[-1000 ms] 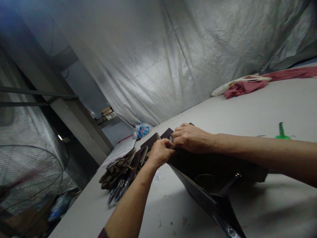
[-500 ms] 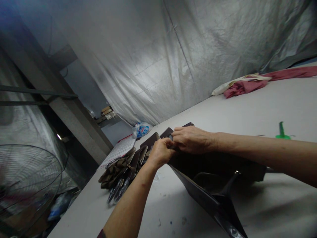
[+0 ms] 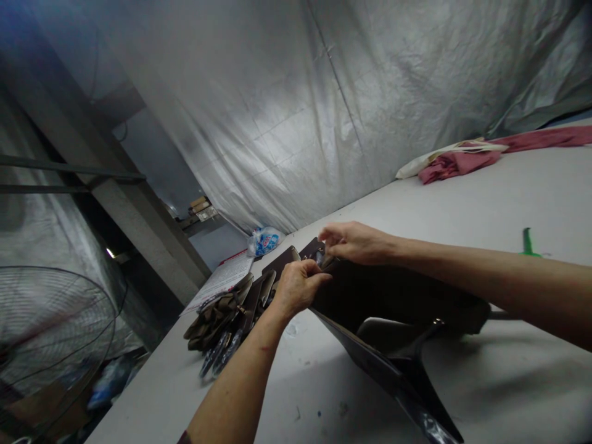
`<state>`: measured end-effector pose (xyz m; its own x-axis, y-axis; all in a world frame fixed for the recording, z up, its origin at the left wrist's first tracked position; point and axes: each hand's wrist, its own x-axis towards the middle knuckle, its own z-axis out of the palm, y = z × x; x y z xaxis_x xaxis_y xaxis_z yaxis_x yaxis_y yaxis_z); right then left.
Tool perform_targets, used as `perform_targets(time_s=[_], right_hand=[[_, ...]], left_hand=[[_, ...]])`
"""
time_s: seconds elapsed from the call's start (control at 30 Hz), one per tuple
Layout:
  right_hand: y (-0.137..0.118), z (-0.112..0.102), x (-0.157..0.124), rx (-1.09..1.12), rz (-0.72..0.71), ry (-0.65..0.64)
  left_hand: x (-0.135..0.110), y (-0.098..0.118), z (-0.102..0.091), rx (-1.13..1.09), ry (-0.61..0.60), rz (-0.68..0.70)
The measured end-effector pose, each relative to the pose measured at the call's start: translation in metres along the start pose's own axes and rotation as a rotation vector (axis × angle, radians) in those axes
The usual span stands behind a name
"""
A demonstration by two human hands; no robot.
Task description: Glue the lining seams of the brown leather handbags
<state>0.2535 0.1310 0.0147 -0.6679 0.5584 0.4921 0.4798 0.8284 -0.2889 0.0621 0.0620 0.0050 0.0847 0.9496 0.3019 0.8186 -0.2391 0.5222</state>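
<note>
A dark brown bag [image 3: 393, 302] lies on the white table [image 3: 509, 203], its strap [image 3: 407, 376] trailing toward the near edge. My left hand [image 3: 298, 287] is closed on the bag's upper left edge. My right hand [image 3: 356, 242] is raised just above that same corner, fingers pinched together at a small part by the bag's top edge; what they hold is too small to name. More dark brown bag pieces [image 3: 231, 314] lie stacked just left of my left hand.
A green tool [image 3: 527, 242] lies at the right. Pink and white cloth [image 3: 457, 159] is bunched at the far right. A printed sheet [image 3: 222, 279] and a blue-white plastic bag [image 3: 264, 240] sit at the table's far left end. A standing fan [image 3: 50, 345] is off the left edge.
My right hand has lifted off the bag and moved up and slightly back, still pinched at the corner. The bag's upper edge has risen with it. My left hand stays put.
</note>
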Motion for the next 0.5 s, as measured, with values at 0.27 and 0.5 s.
perform_targets(time_s=[0.27,0.5], right_hand=[[0.003,0.002,-0.003,0.060,0.005,-0.178],[-0.007,0.003,-0.001,-0.053,-0.018,-0.197]], left_hand=[[0.000,0.000,0.003,0.039,0.019,0.001],[0.000,0.001,0.000,0.075,-0.007,0.042]])
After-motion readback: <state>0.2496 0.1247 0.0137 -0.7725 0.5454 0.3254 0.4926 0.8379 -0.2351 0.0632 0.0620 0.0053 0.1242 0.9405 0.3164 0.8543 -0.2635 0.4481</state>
